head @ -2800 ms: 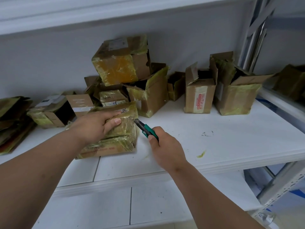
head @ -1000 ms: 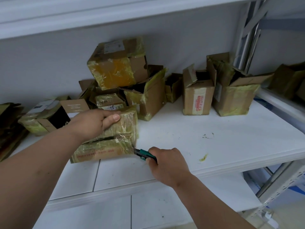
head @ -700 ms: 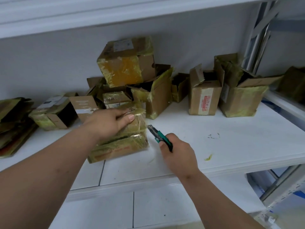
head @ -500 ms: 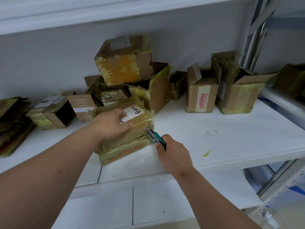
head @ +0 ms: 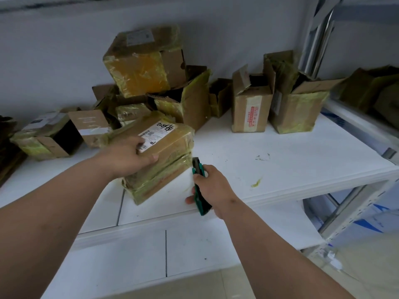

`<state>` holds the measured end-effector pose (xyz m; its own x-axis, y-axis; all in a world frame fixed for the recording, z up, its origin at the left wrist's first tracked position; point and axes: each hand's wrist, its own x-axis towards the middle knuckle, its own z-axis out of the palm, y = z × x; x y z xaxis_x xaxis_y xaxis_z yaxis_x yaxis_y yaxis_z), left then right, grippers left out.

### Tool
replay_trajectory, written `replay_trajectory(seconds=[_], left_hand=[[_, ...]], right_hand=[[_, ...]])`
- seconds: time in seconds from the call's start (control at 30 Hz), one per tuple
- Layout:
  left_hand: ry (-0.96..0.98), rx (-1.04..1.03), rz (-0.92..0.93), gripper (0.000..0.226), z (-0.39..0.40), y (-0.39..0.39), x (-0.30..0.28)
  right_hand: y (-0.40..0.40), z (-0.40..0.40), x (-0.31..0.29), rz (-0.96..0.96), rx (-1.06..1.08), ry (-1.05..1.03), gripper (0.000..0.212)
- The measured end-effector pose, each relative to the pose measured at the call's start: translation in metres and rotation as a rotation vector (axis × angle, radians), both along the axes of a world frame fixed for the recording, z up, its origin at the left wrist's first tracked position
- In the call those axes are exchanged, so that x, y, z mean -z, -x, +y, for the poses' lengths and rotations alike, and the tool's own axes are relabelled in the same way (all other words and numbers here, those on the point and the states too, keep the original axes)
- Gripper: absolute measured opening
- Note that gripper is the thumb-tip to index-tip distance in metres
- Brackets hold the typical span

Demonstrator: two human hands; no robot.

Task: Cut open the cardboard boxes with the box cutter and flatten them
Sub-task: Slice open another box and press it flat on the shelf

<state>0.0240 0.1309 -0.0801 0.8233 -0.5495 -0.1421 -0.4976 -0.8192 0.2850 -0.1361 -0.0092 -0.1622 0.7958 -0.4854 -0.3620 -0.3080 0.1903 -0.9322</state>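
A flat cardboard box [head: 170, 156] wrapped in yellowish tape lies on the white shelf [head: 269, 169], tilted, its white label facing up. My left hand [head: 131, 155] grips its near top edge, fingers over the label and thumb on the front side. My right hand [head: 212, 187] holds a green box cutter [head: 199, 184], tip pointing up, right beside the box's right front corner. Whether the blade touches the box is unclear.
Several taped boxes, some open, are piled behind along the wall [head: 146, 67]. Two open boxes [head: 252, 104] stand to the right at the back. Flattened cardboard [head: 8, 156] lies at the far left. A lower shelf [head: 194, 247] and a metal rack upright [head: 319, 33] are near.
The box has been turned so its labelled face is up and its right end swung nearer. My right hand with the cutter drew back and down, from the box's side to its front corner.
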Motion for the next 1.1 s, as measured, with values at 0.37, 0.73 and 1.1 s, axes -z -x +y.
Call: replay_trajectory(seconds=[0.37, 0.73, 1.1], left_hand=[[0.001, 0.103, 0.028, 0.068, 0.017, 0.003, -0.004], [-0.079, 0.148, -0.056, 0.069, 0.015, -0.001, 0.004], [-0.11, 0.156, -0.058, 0.069, 0.015, -0.005, 0.008]], right_hand=[[-0.006, 0.004, -0.001, -0.119, 0.131, -0.126, 0.036], [-0.018, 0.023, -0.001, -0.134, 0.119, -0.087, 0.026], [-0.024, 0.044, 0.009, -0.15, 0.1, -0.014, 0.022]])
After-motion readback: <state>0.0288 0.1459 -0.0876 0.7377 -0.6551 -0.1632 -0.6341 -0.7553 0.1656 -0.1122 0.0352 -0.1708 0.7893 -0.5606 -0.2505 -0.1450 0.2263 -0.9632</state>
